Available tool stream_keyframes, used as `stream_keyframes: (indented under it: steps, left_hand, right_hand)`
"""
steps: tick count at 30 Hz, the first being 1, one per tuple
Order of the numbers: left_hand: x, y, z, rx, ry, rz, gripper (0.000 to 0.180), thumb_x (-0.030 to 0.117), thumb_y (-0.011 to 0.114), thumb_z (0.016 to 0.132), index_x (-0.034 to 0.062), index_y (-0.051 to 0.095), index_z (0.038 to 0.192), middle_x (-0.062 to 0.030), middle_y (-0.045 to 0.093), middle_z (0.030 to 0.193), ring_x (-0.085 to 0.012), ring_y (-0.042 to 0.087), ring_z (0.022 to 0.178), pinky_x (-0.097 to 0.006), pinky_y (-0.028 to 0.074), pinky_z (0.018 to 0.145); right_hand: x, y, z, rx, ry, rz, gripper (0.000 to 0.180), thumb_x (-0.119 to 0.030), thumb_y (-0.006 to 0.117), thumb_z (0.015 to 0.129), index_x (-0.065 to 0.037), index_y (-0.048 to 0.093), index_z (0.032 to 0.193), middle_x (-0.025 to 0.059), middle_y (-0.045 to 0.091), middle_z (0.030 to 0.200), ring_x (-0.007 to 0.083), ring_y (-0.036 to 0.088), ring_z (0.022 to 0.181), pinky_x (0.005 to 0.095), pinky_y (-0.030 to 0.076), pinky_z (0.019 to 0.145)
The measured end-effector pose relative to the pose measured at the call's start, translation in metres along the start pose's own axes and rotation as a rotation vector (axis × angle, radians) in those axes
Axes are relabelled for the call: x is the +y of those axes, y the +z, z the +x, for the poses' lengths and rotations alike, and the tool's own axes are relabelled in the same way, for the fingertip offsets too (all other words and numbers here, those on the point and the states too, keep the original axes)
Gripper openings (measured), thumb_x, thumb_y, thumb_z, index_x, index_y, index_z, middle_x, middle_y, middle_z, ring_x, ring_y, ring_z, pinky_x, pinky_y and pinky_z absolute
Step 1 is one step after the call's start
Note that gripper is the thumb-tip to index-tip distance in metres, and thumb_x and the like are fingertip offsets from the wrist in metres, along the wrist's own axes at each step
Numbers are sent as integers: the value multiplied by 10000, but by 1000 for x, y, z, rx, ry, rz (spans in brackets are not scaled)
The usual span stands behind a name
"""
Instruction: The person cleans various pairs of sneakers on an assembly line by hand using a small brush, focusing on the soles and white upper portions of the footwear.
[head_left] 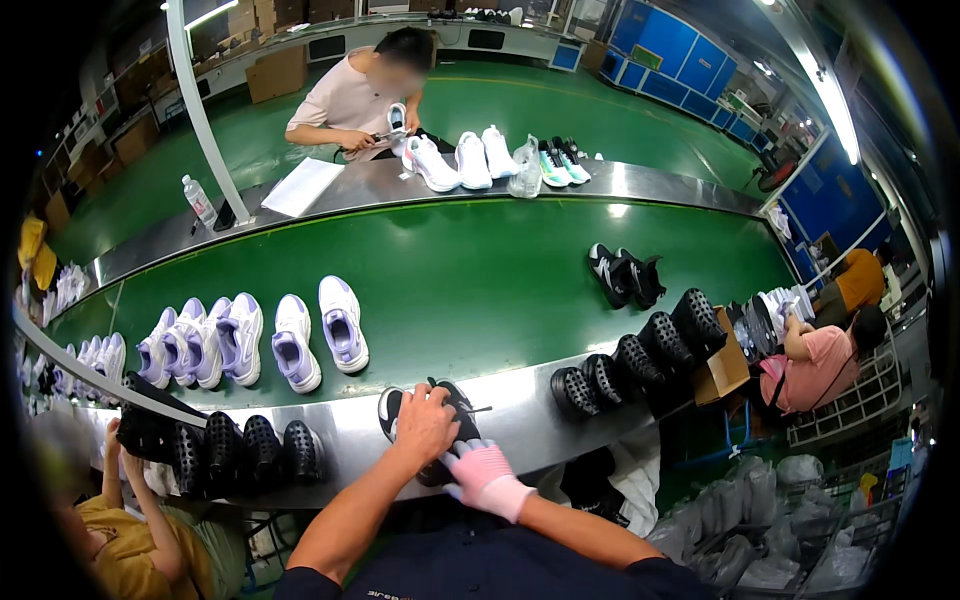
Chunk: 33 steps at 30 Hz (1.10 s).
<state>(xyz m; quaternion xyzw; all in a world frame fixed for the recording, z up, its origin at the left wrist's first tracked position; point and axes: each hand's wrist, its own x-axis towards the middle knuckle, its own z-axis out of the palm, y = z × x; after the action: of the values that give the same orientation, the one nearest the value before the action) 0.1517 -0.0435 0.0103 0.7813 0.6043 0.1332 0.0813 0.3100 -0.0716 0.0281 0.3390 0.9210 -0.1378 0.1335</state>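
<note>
My bare left hand (425, 420) presses down on a black sneaker (462, 402) that lies on the steel ledge (520, 405) at the near side of the green conveyor belt (470, 270). My right hand (478, 472), in a pink and white glove, grips the same shoe at its near end. A thin tool or lace tip (480, 409) pokes out to the right of the shoe.
Lilac-and-white sneakers (300, 340) lie on the belt at left, a black pair (625, 275) at right. Black perforated shoe forms (640, 355) line the ledge on both sides. A person across the belt handles a white shoe (397, 118). Other people sit at lower left and far right.
</note>
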Motion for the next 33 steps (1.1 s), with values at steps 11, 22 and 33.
stream_keyframes:
  steps: [11, 22, 33]
  left_hand:
    - [-27, 11, 54, -517, -314, -607, 365, 298, 623, 907, -55, 705, 949, -219, 683, 810, -331, 656, 780, -446, 503, 736]
    - [17, 4, -3, -289, -32, -275, 323, 291, 721, 850, 47, 681, 1057, -232, 670, 1044, -409, 648, 864, -464, 503, 730]
    - [66, -27, -21, 146, -107, -360, 192, 151, 737, 822, 25, 710, 964, -173, 676, 843, -354, 655, 788, -429, 529, 713]
  right_hand:
    - [70, 31, 15, 334, 473, 690, 394, -307, 668, 849, -58, 675, 1155, 207, 696, 979, 374, 670, 933, 441, 528, 847]
    - [90, 60, -16, 529, 429, 501, 340, -308, 636, 897, -34, 666, 1096, 197, 662, 1029, 379, 610, 1015, 463, 493, 883]
    - [234, 62, -101, 759, 994, 68, 542, -315, 751, 818, -22, 580, 1240, 194, 614, 1170, 383, 584, 1060, 459, 492, 930]
